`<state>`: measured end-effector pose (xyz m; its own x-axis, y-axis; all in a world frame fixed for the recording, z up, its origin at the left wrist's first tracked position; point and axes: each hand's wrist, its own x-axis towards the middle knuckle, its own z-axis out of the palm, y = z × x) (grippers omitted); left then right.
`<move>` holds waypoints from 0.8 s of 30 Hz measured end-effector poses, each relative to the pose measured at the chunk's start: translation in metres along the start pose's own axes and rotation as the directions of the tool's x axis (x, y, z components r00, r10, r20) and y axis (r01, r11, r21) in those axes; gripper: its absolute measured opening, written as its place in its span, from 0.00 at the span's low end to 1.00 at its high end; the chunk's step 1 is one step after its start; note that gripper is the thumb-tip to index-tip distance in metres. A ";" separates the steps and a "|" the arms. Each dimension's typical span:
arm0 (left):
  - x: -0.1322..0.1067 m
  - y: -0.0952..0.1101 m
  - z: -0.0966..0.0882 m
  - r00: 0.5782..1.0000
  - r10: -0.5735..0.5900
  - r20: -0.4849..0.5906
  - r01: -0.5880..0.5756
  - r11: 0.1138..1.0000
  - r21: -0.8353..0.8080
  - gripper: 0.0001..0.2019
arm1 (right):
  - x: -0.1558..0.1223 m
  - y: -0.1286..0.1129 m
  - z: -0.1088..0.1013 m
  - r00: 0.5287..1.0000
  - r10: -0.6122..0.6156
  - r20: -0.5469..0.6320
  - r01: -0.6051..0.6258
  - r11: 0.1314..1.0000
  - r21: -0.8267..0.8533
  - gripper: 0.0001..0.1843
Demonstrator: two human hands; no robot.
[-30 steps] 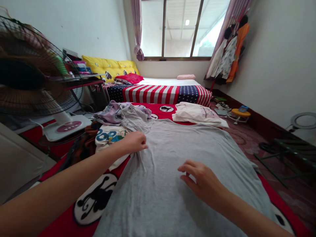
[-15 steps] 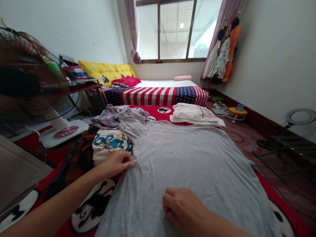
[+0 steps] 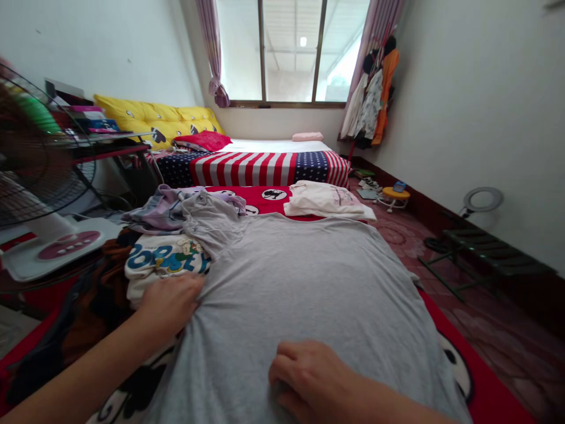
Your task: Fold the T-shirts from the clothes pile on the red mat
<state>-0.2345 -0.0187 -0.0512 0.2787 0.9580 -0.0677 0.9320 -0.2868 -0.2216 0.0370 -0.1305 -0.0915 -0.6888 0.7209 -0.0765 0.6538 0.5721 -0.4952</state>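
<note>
A grey T-shirt [image 3: 300, 277] lies spread flat on a red cartoon-print blanket [image 3: 481, 388], its left sleeve draped over a clothes pile. My left hand [image 3: 170, 303] rests on the shirt's left edge, fingers closed on the fabric, beside a white shirt with blue lettering [image 3: 163, 259]. My right hand [image 3: 309, 380] sits on the near middle of the grey shirt, its fingers curled into the cloth.
A lilac clothes pile [image 3: 163, 209] and dark garments [image 3: 88, 312] lie at the left. A folded white garment [image 3: 324, 200] lies beyond the shirt. A standing fan [image 3: 39, 176] is far left, a flag-print bed [image 3: 256, 168] behind, a green folding frame [image 3: 485, 253] on the right floor.
Both hands slid back toward me along the grey shirt. My right hand went from spread fingers to curled. The view turned a little to the right.
</note>
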 end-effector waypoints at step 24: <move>0.089 0.071 0.052 0.936 0.195 -0.293 -0.281 0.916 -0.287 0.30 | -0.059 0.085 -0.073 0.770 0.457 -0.445 -0.618 0.708 -0.342 0.10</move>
<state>-0.1561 0.0461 -0.1237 0.5104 0.8412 0.1788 0.8420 -0.5311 0.0952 0.1558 -0.0956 -0.0657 -0.0919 0.9907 0.1002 0.9956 0.0931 -0.0068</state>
